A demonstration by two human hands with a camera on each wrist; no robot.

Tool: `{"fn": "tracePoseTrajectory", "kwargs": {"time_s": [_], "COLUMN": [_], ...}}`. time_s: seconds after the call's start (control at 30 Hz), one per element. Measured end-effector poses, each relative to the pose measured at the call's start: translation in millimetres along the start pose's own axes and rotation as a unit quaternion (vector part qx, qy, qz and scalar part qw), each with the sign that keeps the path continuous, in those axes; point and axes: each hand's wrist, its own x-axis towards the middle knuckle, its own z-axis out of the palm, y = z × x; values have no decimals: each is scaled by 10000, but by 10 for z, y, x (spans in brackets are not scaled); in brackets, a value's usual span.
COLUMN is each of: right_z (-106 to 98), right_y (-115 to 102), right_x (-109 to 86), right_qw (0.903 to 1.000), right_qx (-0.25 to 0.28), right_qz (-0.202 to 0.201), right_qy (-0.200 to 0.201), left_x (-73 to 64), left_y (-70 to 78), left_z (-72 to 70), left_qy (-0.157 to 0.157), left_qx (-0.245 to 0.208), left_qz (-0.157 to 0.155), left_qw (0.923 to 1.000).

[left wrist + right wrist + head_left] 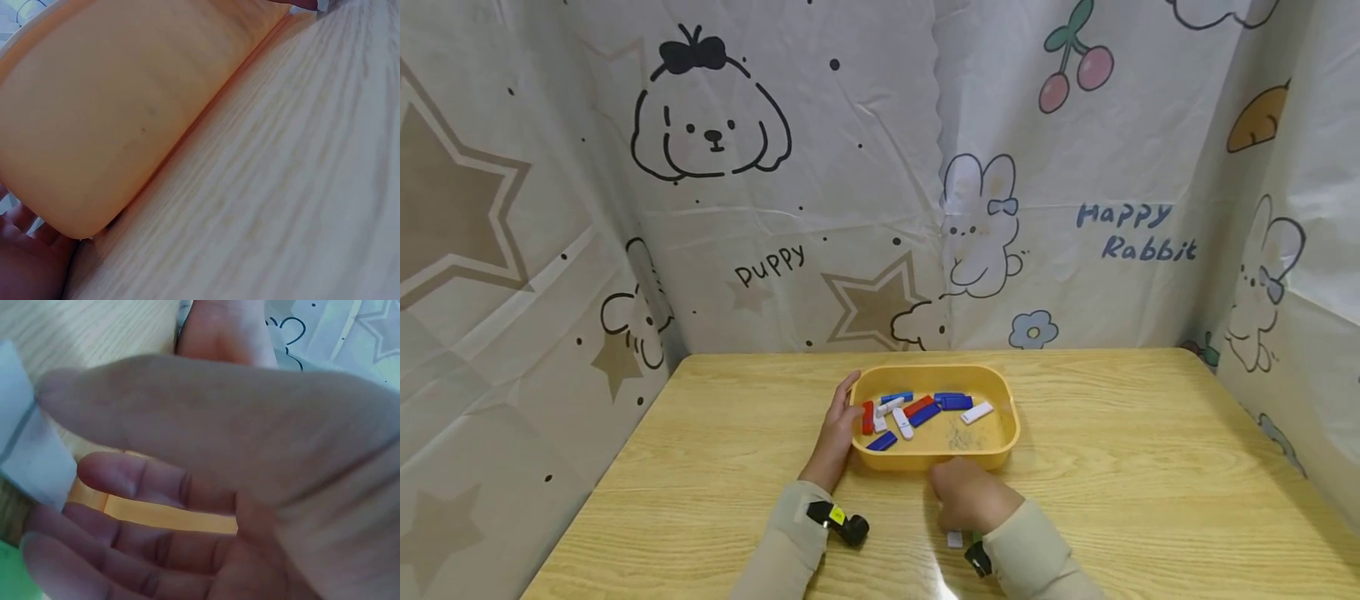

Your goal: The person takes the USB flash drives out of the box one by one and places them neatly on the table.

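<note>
A shallow yellow bin (936,459) stands on the table, holding several small blue, red and white sticks (902,423) that look like USB flash drives. My left hand (832,433) grips the bin's left wall, thumb at the rim and fingers along the outside. In the left wrist view, fingers (47,234) show beside the bin's lower corner. Just in front of the bin, my right hand (968,497) is low over the table. Its thumb and fingers pinch a white USB flash drive (37,437) with a seam across it. Part of that drive (955,539) shows below the hand.
Something green (15,572) lies near the right fingertips, mostly hidden in the head view. Loose grey specks (964,437) mark the bin floor. Patterned cloth (865,208) hangs behind and at both sides of the wooden table (1120,467).
</note>
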Motion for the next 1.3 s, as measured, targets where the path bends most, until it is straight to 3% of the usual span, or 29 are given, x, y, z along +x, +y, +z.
{"fn": "tracePoseTrajectory", "kwargs": {"time_s": [0.27, 0.33, 0.4, 0.53, 0.67, 0.83, 1.1, 1.3], "right_z": [-214, -299, -369, -391, -245, -69, -96, -165], "right_y": [-41, -26, 17, 240, 494, 665, 743, 725], "right_x": [-12, -29, -30, 76, 239, 331, 363, 445], "right_qw": [9985, 9988, 9969, 9833, 9715, 9641, 9692, 9790], "right_qx": [454, 493, 568, 740, 785, 247, 261, 143], "right_qz": [77, -78, -147, 31, 321, 384, 961, 1395], "right_qy": [-304, -8, 528, 1663, 2211, 2616, 2251, 1476], "left_x": [136, 153, 164, 161, 136, 118, 143, 142], "left_y": [-225, -239, -240, -246, -300, -340, -306, -288], "left_z": [-61, -64, -65, -71, -61, -44, -36, -47], "left_qy": [120, 159, 200, 236, 223, 230, 178, 147], "left_qx": [-112, -66, -43, -4, -14, -39, -93, -110], "left_qz": [135, 152, 142, 77, 20, 34, 175, 183], "left_qw": [9998, 9997, 9997, 9997, 9997, 9997, 9996, 9997]}}
